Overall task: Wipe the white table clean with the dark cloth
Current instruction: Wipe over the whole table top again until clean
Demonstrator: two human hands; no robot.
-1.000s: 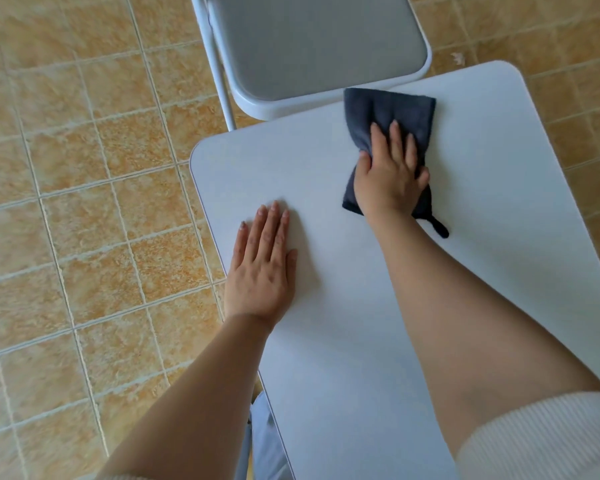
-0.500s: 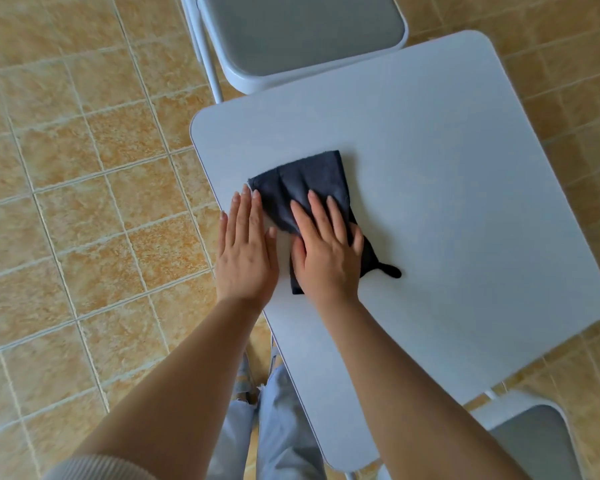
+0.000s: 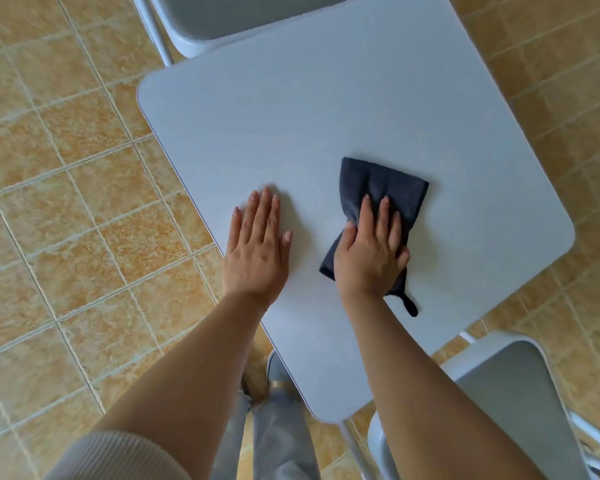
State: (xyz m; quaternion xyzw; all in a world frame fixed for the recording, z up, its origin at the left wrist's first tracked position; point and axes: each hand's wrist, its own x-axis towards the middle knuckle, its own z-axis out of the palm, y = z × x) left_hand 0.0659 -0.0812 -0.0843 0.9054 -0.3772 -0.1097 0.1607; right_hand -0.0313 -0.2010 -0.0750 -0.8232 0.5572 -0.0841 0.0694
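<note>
Head view: right hand (image 3: 369, 252) presses flat, fingers straight, on the dark cloth (image 3: 381, 183); the cloth's long axis runs forward from its wrist; left hand (image 3: 257, 251) lies flat on the worktop (image 3: 326, 98), apart to its left.

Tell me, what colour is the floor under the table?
Orange-tan square floor tiles with pale grout lines; the head view shows them.

The far chair (image 3: 243, 15), grey-seated, is standing well beyond the left hand (image 3: 257, 251). The near chair (image 3: 510, 393) is standing behind and right of the right hand (image 3: 371, 258). Tan floor tiles (image 3: 66, 202) are spreading left of the left hand.
</note>
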